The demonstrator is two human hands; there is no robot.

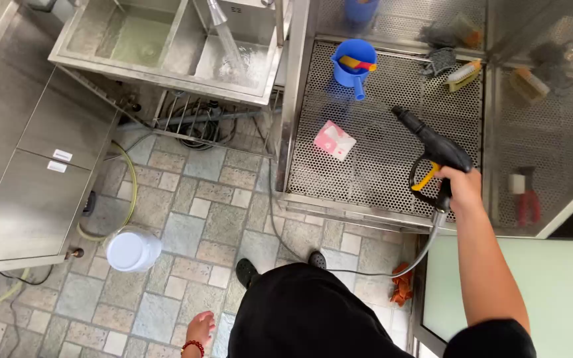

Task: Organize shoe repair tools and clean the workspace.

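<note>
My right hand (462,187) grips the handle of a black spray gun (432,147) with a yellow trigger. Its nozzle points up and left over a perforated steel tray (379,159), and a grey hose runs from the handle down to the floor. On the tray lie a pink sponge (334,140) and a blue scoop (354,63) holding a yellow and red brush. My left hand (200,328), with a red bead bracelet at the wrist, hangs low by my side with loose fingers and holds nothing.
Water pours from a tap into a steel sink (167,40) at the upper left. A white bucket (132,250) and a yellow hose lie on the tiled floor. Scrub brushes (463,75), a grey rag and a red spray bottle (525,199) sit around the tray. An orange cloth (402,286) lies on the floor.
</note>
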